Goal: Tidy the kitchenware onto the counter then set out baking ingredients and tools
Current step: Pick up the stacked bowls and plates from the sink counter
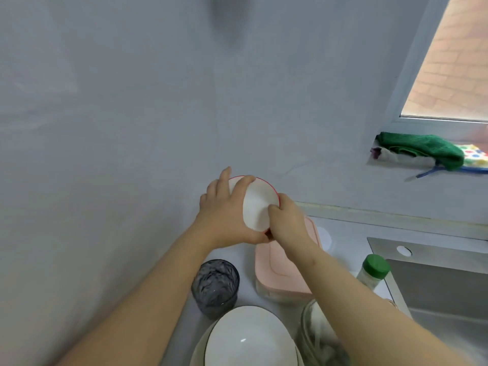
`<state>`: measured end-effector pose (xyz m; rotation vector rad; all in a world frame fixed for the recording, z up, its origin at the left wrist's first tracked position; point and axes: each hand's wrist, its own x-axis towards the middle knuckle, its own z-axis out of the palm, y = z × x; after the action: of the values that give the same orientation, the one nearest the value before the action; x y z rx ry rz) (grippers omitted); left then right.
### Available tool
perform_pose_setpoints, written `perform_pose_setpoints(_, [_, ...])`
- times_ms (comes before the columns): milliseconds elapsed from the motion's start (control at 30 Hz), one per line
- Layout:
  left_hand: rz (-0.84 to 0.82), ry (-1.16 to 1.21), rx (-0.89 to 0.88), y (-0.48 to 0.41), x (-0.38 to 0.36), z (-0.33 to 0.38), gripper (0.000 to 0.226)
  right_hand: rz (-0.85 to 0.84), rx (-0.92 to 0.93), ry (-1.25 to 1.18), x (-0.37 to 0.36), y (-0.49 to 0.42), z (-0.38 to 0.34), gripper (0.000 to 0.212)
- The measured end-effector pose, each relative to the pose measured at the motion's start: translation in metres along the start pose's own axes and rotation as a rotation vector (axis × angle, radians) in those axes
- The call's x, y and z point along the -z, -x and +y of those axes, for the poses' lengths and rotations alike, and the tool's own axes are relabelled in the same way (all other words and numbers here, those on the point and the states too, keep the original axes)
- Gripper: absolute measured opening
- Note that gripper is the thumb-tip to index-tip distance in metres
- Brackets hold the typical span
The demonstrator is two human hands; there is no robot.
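Both my hands hold a small white bowl with a red rim (260, 204) up in front of the grey wall, above the counter. My left hand (224, 207) grips its left edge, thumb over the rim. My right hand (287, 220) pinches its lower right edge. Below them a pink-lidded container (274, 276) lies on the counter. A dark grey glass tumbler (215, 286) stands to its left. A large white bowl with a dark rim (248, 339) sits on a stack of plates at the bottom.
A steel sink (443, 281) fills the right side, with a green-capped bottle (372, 272) at its left edge. A clear glass jar (317, 336) stands beside the white bowl. Green and patterned cloths (427, 151) lie on the window sill at the upper right.
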<state>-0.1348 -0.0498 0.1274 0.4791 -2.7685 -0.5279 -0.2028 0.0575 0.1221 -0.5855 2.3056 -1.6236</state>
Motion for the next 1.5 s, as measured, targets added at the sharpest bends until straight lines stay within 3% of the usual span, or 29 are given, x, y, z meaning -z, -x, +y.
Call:
perform_pose_setpoints(133, [-0.077,0.141,-0.027,0.048,-0.001,-0.004,0.115,-0.015,-0.105,-0.029,0.011,0.038,0.004,0.022])
perform_pose_setpoints(333, [-0.074,0.33,-0.021,0.111,-0.014,0.0,0.117,-0.031,-0.173,0.128,0.003,0.093,0.035,0.013])
perform_pose_setpoints(900, [-0.178,0.195,-0.061,0.171,-0.081,-0.021,0.1,0.17,-0.255,0.453,-0.023,0.161,0.092,0.031])
perform_pose_setpoints(1267, [-0.215,0.152,-0.091,0.174,-0.092,-0.028,0.079,0.189,-0.305,0.637,-0.028,0.167,0.092,0.032])
perform_pose_setpoints(1500, [-0.254,0.168,-0.087,0.172,-0.091,-0.031,0.089,0.137,-0.258,0.741,-0.023,0.161,0.094,0.025])
